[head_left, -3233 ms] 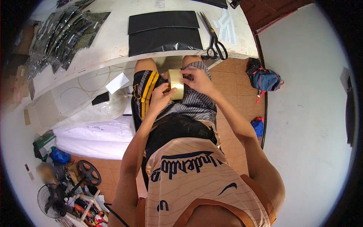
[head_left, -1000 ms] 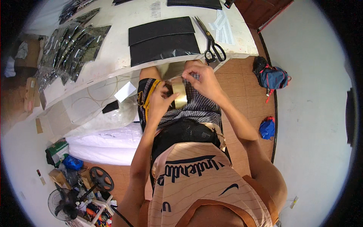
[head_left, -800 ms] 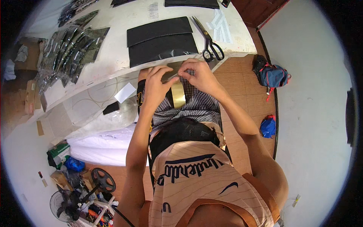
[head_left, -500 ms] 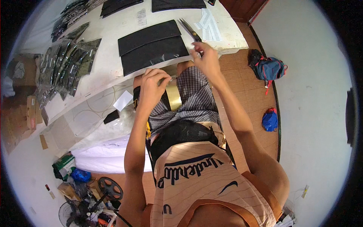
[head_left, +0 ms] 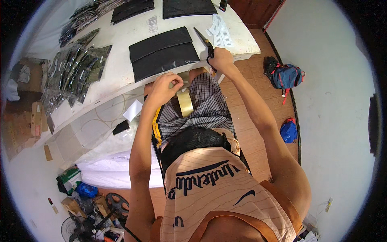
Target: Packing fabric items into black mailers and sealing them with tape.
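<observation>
My right hand (head_left: 221,59) is closed around the black handles of a pair of scissors (head_left: 207,42) at the front edge of the white table. The dark blades point away to the far left, lying along the tabletop. Just left of them lies a flat black folded packet (head_left: 163,52) with a flap across it and shiny plastic at its front edge. My left hand (head_left: 165,86) hovers over my lap, below the packet, with thumb and fingers pinched together; what they hold is too small to make out. Between my thighs sits a roll of yellowish tape (head_left: 185,103).
Printed white label strips (head_left: 221,34) lie right of the scissors, and a smaller sheet (head_left: 152,24) behind the packet. More black packets (head_left: 189,8) are at the back. Plastic-bagged patterned items (head_left: 76,68) cover the table's left. A backpack (head_left: 287,76) rests on the floor at right.
My right hand has closed round the scissors' handles and turned the scissors slightly. My left hand stays pinched near the lap. The whole view has shifted a little.
</observation>
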Motion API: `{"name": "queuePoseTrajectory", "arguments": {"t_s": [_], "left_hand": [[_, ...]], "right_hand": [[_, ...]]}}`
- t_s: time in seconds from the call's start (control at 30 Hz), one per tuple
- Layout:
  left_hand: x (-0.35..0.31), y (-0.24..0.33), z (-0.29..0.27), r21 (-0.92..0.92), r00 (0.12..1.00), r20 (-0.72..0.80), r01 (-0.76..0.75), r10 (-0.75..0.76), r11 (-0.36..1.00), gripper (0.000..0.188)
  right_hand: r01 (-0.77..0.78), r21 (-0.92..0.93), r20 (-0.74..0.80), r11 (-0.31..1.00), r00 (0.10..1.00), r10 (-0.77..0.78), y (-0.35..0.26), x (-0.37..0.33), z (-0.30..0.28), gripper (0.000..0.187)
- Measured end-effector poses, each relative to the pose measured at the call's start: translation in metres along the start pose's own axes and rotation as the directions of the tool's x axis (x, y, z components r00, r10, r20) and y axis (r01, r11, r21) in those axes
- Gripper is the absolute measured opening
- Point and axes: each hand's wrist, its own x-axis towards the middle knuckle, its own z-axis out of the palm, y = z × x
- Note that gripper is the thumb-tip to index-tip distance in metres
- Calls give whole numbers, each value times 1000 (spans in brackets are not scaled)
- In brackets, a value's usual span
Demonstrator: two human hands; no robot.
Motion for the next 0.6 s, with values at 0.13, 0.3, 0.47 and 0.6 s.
{"name": "queuePoseTrajectory", "arguments": {"t_s": [0.13,0.3,0.47,0.6], "left_hand": [[3,-10,3,-5,997,53,-56,56,998,15],[12,-21,-2,-40,996,82,-36,39,999,12],[22,-28,-11,-24,993,119,-3,6,1000,14],[24,-32,-12,-16,991,130,-5,7,1000,14]], "right_hand": [[37,273,-212,961,977,23,35,-25,11,28],[67,555,-258,829,961,95,71,-95,-18,48],[124,358,90,925,982,-166,91,-135,-46,57],[226,330,201,916,932,-303,88,-127,-51,63]]}}
